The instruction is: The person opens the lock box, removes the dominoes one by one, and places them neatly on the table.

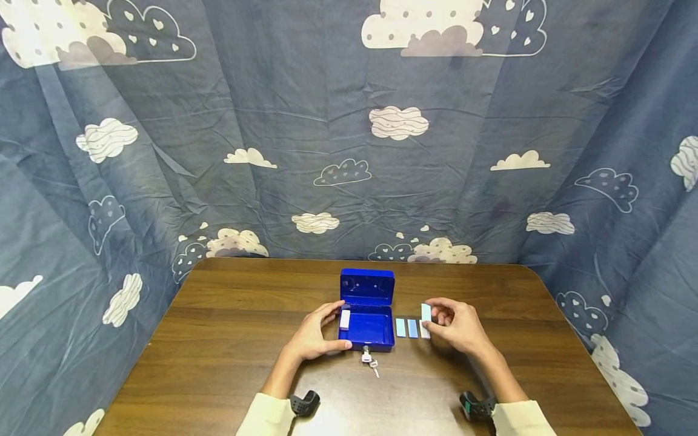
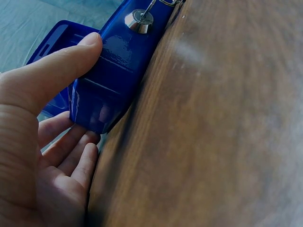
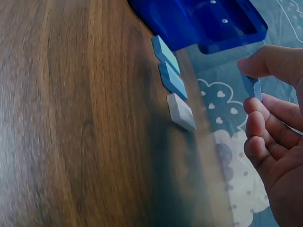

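A blue metal cash box (image 1: pixel 371 330) stands on the table with its lid (image 1: pixel 367 287) raised at the back. Inside, along the left wall, lies a whitish block (image 1: pixel 345 319). My left hand (image 1: pixel 312 336) grips the box's left side, thumb at the front corner and fingers farther back. To the right of the box, my right hand (image 1: pixel 460 327) pinches a light blue eraser-like block (image 1: pixel 426 311) between thumb and fingers, raised over the table. Below it sit a pale green-blue block (image 1: pixel 400 327), a blue block (image 1: pixel 412 329) and a white block (image 3: pixel 181 112) in a row.
A key (image 1: pixel 374 367) hangs from the lock (image 2: pixel 139 21) on the box's front, over the brown wooden table (image 1: pixel 218 351). Behind the table hangs a dark curtain (image 1: pixel 283 194) with a cloud print. Each wrist wears a black band.
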`<action>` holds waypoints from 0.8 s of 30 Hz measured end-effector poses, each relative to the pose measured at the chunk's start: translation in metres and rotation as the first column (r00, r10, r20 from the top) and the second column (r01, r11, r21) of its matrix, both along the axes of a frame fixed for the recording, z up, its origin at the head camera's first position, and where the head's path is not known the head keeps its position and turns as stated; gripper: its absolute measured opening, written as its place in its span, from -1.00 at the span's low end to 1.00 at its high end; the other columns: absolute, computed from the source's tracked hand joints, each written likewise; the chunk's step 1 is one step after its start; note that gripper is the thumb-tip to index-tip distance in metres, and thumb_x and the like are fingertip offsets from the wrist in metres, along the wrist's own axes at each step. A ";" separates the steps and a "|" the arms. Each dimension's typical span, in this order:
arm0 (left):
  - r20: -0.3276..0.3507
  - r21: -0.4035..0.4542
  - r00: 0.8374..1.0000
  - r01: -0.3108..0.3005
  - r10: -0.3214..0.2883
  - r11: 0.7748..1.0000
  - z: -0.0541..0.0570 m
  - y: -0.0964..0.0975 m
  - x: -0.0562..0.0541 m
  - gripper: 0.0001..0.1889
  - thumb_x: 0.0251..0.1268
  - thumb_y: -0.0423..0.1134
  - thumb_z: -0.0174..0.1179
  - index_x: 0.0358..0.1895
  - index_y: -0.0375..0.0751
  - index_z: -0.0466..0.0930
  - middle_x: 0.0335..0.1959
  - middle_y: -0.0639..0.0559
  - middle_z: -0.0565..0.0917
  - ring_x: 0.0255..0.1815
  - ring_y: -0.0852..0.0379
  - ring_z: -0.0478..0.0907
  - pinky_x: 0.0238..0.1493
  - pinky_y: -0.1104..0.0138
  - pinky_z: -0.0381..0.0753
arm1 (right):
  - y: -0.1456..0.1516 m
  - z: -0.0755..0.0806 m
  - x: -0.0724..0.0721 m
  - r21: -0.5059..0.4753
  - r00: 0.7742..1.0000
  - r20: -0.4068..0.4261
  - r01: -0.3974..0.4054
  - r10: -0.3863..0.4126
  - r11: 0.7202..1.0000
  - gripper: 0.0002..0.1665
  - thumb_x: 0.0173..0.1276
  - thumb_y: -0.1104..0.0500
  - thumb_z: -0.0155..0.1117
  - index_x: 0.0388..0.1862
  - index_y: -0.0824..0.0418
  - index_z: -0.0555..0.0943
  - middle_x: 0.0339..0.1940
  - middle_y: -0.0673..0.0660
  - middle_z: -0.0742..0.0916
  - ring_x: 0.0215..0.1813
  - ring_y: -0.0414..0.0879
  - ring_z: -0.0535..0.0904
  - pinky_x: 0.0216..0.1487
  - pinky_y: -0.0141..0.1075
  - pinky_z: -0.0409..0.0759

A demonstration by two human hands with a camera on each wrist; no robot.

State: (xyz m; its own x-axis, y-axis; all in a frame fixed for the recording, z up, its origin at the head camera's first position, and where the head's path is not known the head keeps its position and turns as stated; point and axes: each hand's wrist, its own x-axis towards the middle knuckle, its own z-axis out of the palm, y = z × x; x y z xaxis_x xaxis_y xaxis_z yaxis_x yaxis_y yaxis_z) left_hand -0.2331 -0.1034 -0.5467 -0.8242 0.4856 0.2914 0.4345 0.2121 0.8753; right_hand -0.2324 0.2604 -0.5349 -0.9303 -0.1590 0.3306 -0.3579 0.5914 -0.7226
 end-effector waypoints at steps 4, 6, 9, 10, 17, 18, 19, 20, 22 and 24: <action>-0.008 -0.010 1.000 0.008 -0.008 1.000 -0.001 0.000 0.000 -0.05 -0.03 -0.39 0.59 0.44 -0.64 0.26 0.35 -0.59 0.43 0.37 -0.52 0.42 0.44 -0.26 0.40 | 0.007 -0.004 0.001 -0.010 1.000 0.009 0.014 -0.014 1.000 -0.55 0.02 0.34 0.63 -0.06 0.33 0.73 -0.41 0.17 0.71 -0.50 -0.35 0.46 -0.57 -0.56 0.45; -0.005 -0.012 1.000 0.011 -0.011 1.000 -0.001 0.000 0.001 -0.05 -0.02 -0.38 0.59 0.44 -0.64 0.26 0.35 -0.59 0.43 0.37 -0.52 0.41 0.45 -0.25 0.40 | 0.011 -0.006 0.002 -0.015 1.000 0.019 0.020 -0.020 1.000 -0.55 0.03 0.35 0.62 -0.05 0.33 0.72 -0.40 0.17 0.71 -0.50 -0.37 0.45 -0.57 -0.57 0.45; -0.002 -0.013 1.000 0.009 -0.009 1.000 -0.001 0.000 0.001 -0.06 -0.02 -0.38 0.59 0.44 -0.63 0.27 0.35 -0.58 0.43 0.38 -0.51 0.42 0.46 -0.24 0.40 | 0.017 -0.008 0.004 -0.018 0.999 0.031 0.031 -0.030 0.999 -0.55 0.04 0.34 0.62 -0.05 0.33 0.73 -0.39 0.17 0.71 -0.49 -0.36 0.45 -0.57 -0.56 0.46; -0.006 -0.015 1.000 0.007 -0.007 1.000 -0.002 0.000 0.001 -0.05 -0.02 -0.38 0.59 0.44 -0.63 0.27 0.35 -0.57 0.44 0.37 -0.51 0.42 0.46 -0.24 0.41 | 0.019 -0.008 0.004 -0.019 0.999 0.035 0.032 -0.031 0.999 -0.55 0.04 0.34 0.62 -0.04 0.33 0.73 -0.38 0.17 0.71 -0.49 -0.35 0.46 -0.56 -0.56 0.46; -0.003 -0.006 1.000 0.006 -0.006 1.000 0.001 -0.001 0.000 -0.06 -0.02 -0.40 0.58 0.44 -0.62 0.27 0.35 -0.58 0.43 0.39 -0.51 0.40 0.47 -0.22 0.39 | 0.027 -0.013 0.005 0.016 0.999 0.041 0.032 -0.033 0.999 -0.54 0.07 0.29 0.63 -0.01 0.30 0.73 -0.36 0.15 0.69 -0.46 -0.28 0.47 -0.53 -0.53 0.45; 0.001 -0.003 1.000 0.007 -0.007 1.000 0.001 -0.001 0.000 -0.07 -0.01 -0.40 0.58 0.44 -0.62 0.27 0.35 -0.59 0.43 0.40 -0.51 0.40 0.48 -0.22 0.39 | 0.027 -0.014 0.005 0.023 0.999 0.041 0.033 -0.034 0.999 -0.53 0.07 0.29 0.63 0.00 0.29 0.73 -0.36 0.14 0.69 -0.45 -0.28 0.48 -0.53 -0.53 0.45; 0.004 -0.001 1.000 0.007 -0.007 1.000 0.002 -0.001 0.000 -0.07 -0.01 -0.39 0.58 0.44 -0.62 0.27 0.36 -0.59 0.42 0.40 -0.51 0.39 0.48 -0.22 0.38 | 0.028 -0.015 0.005 0.030 0.998 0.043 0.035 -0.036 0.999 -0.53 0.07 0.29 0.63 0.00 0.29 0.73 -0.36 0.14 0.69 -0.45 -0.27 0.48 -0.53 -0.53 0.45; 0.008 0.000 1.000 0.008 -0.008 1.000 0.002 -0.001 0.000 -0.07 0.00 -0.39 0.58 0.44 -0.62 0.27 0.36 -0.59 0.42 0.41 -0.51 0.39 0.49 -0.21 0.38 | 0.029 -0.017 0.006 0.038 0.998 0.047 0.036 -0.038 0.999 -0.52 0.07 0.29 0.63 0.01 0.28 0.73 -0.35 0.14 0.69 -0.45 -0.26 0.48 -0.53 -0.53 0.44; 0.008 0.002 1.000 0.008 -0.008 1.000 0.002 -0.001 0.000 -0.07 0.00 -0.39 0.58 0.44 -0.62 0.27 0.37 -0.60 0.41 0.40 -0.52 0.39 0.49 -0.22 0.38 | 0.031 -0.019 0.006 0.058 0.998 0.054 0.037 -0.040 0.998 -0.52 0.08 0.27 0.62 0.02 0.27 0.73 -0.35 0.13 0.69 -0.44 -0.23 0.49 -0.52 -0.53 0.42; 0.009 0.004 1.000 0.008 -0.008 1.000 0.002 -0.001 0.000 -0.07 0.00 -0.39 0.58 0.44 -0.63 0.28 0.37 -0.59 0.41 0.40 -0.52 0.39 0.48 -0.22 0.39 | 0.032 -0.021 0.007 0.079 0.998 0.050 0.037 -0.041 0.996 -0.53 0.08 0.26 0.63 0.02 0.25 0.73 -0.35 0.11 0.69 -0.43 -0.19 0.50 -0.50 -0.53 0.41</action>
State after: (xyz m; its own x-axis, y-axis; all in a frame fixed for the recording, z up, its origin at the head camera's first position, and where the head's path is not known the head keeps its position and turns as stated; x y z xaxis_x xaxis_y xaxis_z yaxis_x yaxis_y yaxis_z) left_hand -0.2330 -0.1043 -0.5451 -0.8227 0.4913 0.2860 0.4285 0.2051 0.8800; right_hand -0.2256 0.2925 -0.5558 -0.9517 -0.1453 0.2703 -0.2968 0.6593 -0.6908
